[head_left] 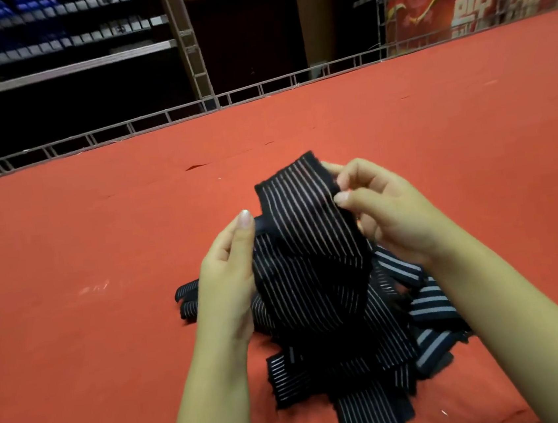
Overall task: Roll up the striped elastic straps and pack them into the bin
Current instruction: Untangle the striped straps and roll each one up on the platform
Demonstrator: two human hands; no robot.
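Note:
A black elastic strap with thin white stripes [299, 209] is raised above a loose pile of the same straps [345, 335] on the red carpet. My right hand [384, 207] pinches the strap's upper end between thumb and fingers at its right edge. My left hand [229, 275] holds the strap's left side lower down, thumb pointing up, fingers hidden behind the fabric. The strap hangs from both hands into the pile. No bin is in view.
The red carpeted floor [104, 264] stretches around the pile. A metal truss rail [158, 120] borders its far edge, with dark seating stands beyond. A red banner with white characters [476, 1] hangs at the far right.

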